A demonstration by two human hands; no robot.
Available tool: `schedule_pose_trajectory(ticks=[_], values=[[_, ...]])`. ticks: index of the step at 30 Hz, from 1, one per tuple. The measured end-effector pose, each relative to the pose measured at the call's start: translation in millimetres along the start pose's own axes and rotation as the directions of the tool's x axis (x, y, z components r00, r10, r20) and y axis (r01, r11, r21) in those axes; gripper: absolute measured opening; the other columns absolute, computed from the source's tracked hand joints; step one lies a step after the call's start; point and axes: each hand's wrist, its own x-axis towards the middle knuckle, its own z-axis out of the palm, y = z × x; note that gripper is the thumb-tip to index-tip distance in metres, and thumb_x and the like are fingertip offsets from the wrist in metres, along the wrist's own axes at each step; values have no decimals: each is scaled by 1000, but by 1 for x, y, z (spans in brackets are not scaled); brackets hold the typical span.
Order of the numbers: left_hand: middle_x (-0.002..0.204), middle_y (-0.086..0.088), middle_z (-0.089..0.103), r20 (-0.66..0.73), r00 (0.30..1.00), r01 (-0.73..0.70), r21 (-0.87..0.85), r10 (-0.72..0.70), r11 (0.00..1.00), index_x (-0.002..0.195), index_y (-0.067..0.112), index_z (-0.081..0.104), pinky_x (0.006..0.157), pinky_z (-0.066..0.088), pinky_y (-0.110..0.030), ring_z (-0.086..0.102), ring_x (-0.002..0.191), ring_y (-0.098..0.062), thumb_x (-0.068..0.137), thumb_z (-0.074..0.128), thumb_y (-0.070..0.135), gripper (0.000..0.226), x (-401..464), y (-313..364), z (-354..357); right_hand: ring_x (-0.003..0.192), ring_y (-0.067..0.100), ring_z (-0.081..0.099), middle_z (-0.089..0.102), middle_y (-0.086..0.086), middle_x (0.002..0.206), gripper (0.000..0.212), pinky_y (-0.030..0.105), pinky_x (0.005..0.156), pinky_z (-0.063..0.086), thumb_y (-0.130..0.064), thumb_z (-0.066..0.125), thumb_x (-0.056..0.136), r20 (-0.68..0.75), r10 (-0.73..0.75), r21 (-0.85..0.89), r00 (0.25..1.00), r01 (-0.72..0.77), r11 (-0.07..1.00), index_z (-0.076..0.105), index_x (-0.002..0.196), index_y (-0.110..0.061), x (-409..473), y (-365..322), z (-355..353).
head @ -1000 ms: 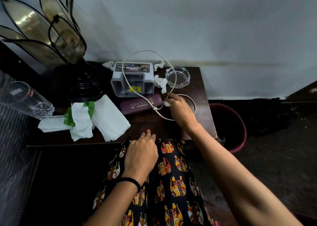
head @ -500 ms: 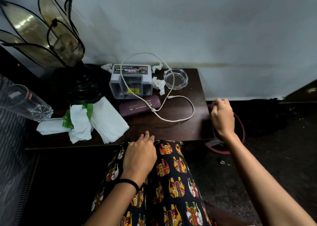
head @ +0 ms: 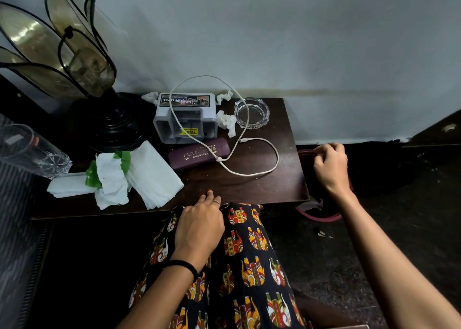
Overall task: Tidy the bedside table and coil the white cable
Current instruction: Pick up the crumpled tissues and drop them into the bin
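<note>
Glass first: a tumbler [head: 30,151] lies tilted at the far left, beside a black lamp base [head: 114,124]. White tissues [head: 129,176] with a green scrap sprawl on the dark bedside table [head: 282,191]. The left hand [head: 199,226] rests at the table's front edge, fingers loosely bent, holding nothing. The white cable [head: 239,139] loops uncoiled over a grey box [head: 184,117] and a maroon case [head: 198,152], near a glass ashtray [head: 251,112]. The right hand [head: 330,166] is off the table's right side, fingers curled; whether it holds anything cannot be told.
</note>
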Motion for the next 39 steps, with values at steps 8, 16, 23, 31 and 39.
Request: schedule_pose_trajectory(ticks=[8, 16, 23, 31, 39], values=[[151, -3, 35, 8, 1000, -5, -5, 5, 1000, 140, 19, 41, 103, 39, -35, 36, 137, -15, 96, 29, 24, 46, 0, 0, -2, 106, 37, 52, 54, 19, 111, 28, 36, 94, 41, 5, 50, 82, 1, -379, 88, 925, 378, 922, 63, 106, -1, -19, -72, 28], [149, -3, 40, -6, 1000, -24, -16, 24, 1000, 138, 18, 44, 101, 41, -35, 38, 135, -16, 96, 31, 23, 44, -1, 0, -6, 118, 35, 49, 48, 13, 134, 50, 41, 99, 42, 9, 45, 82, 270, -565, 57, 780, 572, 818, 50, 130, -5, -8, -148, 52], [148, -5, 40, -2, 1000, -22, -7, 22, 1000, 137, 18, 45, 98, 41, -37, 39, 135, -18, 95, 33, 20, 44, -2, 1, -7, 141, 36, 30, 16, 11, 159, 81, 44, 114, 31, 19, 44, 74, 490, -484, -63, 725, 583, 810, 26, 148, -9, 18, -178, 75], [149, -8, 39, 15, 1000, -21, -15, 21, 1000, 138, 16, 43, 99, 40, -38, 39, 135, -19, 94, 33, 18, 46, 0, 0, -7, 118, 41, 52, 52, 23, 128, 42, 42, 99, 45, 12, 44, 81, 531, -495, -131, 687, 644, 753, 55, 120, 3, 25, -186, 87], [148, -8, 40, 6, 1000, -18, -26, 18, 1000, 137, 17, 44, 100, 39, -37, 38, 135, -20, 95, 32, 19, 44, -1, 0, -5, 100, 42, 60, 60, 24, 108, 15, 44, 77, 50, 8, 52, 82, 449, -484, -202, 751, 613, 764, 57, 95, 2, 19, -180, 84]])
